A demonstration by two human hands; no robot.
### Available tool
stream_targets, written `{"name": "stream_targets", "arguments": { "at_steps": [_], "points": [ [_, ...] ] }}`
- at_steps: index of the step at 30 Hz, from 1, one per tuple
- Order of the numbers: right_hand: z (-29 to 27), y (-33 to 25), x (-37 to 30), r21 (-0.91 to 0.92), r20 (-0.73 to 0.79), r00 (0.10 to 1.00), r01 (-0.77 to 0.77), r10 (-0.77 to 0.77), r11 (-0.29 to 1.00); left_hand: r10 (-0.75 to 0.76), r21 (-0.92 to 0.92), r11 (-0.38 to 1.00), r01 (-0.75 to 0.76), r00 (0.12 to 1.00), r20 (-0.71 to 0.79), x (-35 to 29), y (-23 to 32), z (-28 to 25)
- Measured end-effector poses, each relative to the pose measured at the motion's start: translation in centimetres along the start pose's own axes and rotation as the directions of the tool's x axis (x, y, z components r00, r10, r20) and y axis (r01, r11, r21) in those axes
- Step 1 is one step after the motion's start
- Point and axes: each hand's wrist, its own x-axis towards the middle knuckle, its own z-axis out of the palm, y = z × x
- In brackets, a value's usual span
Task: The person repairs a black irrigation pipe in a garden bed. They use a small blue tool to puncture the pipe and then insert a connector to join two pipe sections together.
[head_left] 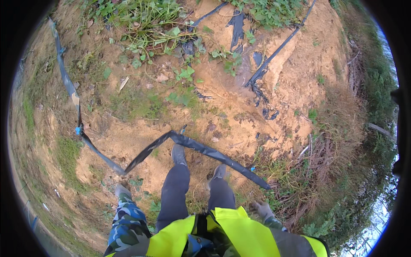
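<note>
My left hand (122, 188), in a grey glove below a blue camouflage sleeve, hangs just short of a sharp bend in a flat black hose (205, 150). A narrow gap shows between hand and hose, and the fingers are too small and blurred to read. At the lower right, my right hand (262, 209), also gloved in grey, hangs with its fingers loosely apart and nothing visible in them. The hose zigzags across the ground in front of my feet, with small blue fittings (78, 130) along it. Its right end lies near a brush pile.
Sandy soil slopes around my grey shoes (179, 154). Leafy vines (145, 21) grow at the top. Another dark hose (278, 50) and torn black plastic sheeting (237, 30) lie at the upper right. Dry brush (312, 171) is heaped on the right, beside green shrubs (381, 162).
</note>
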Motion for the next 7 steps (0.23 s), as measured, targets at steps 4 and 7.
{"name": "stream_targets", "arguments": {
  "at_steps": [4, 7],
  "points": [
    [1.1, -5.5, -1.2, -0.013, -0.039, 0.995, 0.089, -0.089, 0.996, -0.275, -0.151, 0.957, 0.249, 0.945, -0.18, -3.1, 0.2, 0.5],
    [0.9, -9.2, -0.5, -0.079, 0.026, 0.99, 0.138, -0.136, 0.987, -0.092, 0.047, 0.994, 0.097, 0.991, -0.093, -6.3, 1.4, -1.0]
  ]
}}
